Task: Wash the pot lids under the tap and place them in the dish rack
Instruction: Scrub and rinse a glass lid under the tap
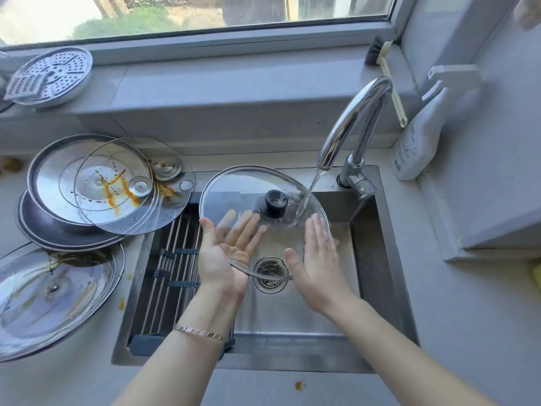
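Two open palms, no real grip: my left hand props the glass lid from below, right hand flat against its rim, under the tap over the sink. Wet glass could slip.

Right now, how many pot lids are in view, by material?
Glass: 2, black-knobbed glass lid, stained glass lid
Steel: 2, stacked steel lid, large steel lid
Unclear, lid or pan: 1, dark round piece
Total: 5
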The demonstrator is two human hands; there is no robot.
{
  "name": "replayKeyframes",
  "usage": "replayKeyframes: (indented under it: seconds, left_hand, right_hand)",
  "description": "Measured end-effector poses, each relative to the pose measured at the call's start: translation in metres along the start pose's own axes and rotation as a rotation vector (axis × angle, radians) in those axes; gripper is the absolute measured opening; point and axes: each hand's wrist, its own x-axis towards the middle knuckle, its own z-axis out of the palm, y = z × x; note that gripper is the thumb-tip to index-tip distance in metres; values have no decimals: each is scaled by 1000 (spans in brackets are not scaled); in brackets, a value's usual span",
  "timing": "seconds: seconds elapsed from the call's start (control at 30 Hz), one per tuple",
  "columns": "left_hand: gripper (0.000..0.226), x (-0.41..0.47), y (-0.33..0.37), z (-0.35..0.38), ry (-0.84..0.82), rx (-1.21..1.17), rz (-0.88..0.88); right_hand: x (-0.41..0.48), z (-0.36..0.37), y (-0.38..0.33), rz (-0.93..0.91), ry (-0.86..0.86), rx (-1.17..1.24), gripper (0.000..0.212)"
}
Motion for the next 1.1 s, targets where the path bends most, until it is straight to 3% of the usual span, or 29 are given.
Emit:
replayKeyframes:
  seconds: [0.13,0.33,0.4,0.53,0.63,0.7,0.83,0.97,1.1]
  left_hand:
    - [50,-2,-1,8,-4,33,1]
    - [50,-17,-7,6,-88,107,-31]
    - [51,-17,-4,5,-88,108,-43]
    - [52,-14,7,0,-75,124,-72]
    - [54,-16,8,-6,-98,182,-114]
    - [54,-17,8,-8,-104,201,-133]
    - [55,-12,16,-10,-89,236,-176]
    - [56,-11,14,-13,-102,362,-208]
    - [56,-12,13,-12,-109,381,-235]
  right_hand:
    - [-10,5,-15,-139,-69,-88,90]
    - [36,-19,14,289,118,290,59]
    - [34,-18,13,216,131,202,56]
    - [23,-18,25,-102,55,47,61]
    - [40,-30,35,4,70,161,58]
    - [44,-35,33,-20,75,163,57]
    - [36,-33,33,-394,-62,105,48]
    - [44,-45,51,-192,-88,210,46]
    - [38,-41,36,-328,-138,247,43]
